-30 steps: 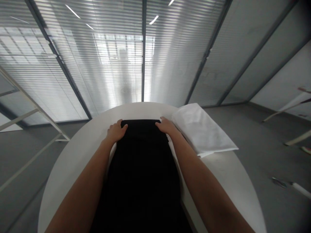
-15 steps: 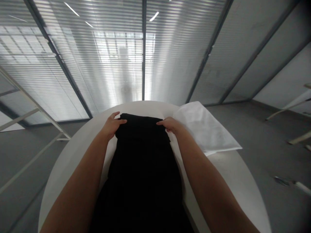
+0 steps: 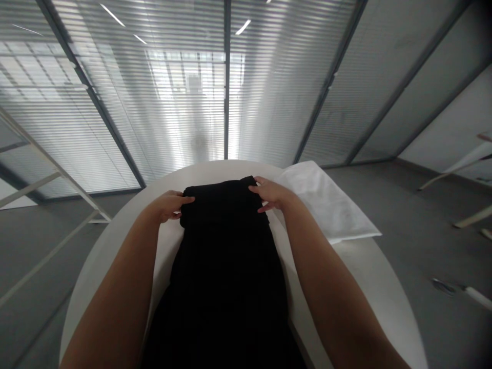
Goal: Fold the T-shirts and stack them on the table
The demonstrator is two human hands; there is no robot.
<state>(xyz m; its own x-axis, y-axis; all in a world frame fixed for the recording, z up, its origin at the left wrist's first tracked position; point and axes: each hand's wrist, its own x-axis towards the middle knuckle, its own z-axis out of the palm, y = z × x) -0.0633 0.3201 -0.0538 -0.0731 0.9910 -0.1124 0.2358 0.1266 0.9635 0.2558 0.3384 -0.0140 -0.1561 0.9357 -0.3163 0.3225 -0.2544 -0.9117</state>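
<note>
Hands [image 3: 167,205] [image 3: 272,192], two, on one black cloth [image 3: 226,246]; one white cloth [image 3: 325,200] nearby

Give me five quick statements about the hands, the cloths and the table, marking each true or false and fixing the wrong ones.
1. The left hand has its thumb on the black cloth near its far left corner. True.
2. The right hand holds the white cloth. False: its grip is at the black cloth's far right corner.
3. The white cloth lies to the right of the black cloth. True.
4. The table has straight sides and square corners. False: its visible edge is curved.
5. Blinds hang beyond the table's far edge. True.
</note>
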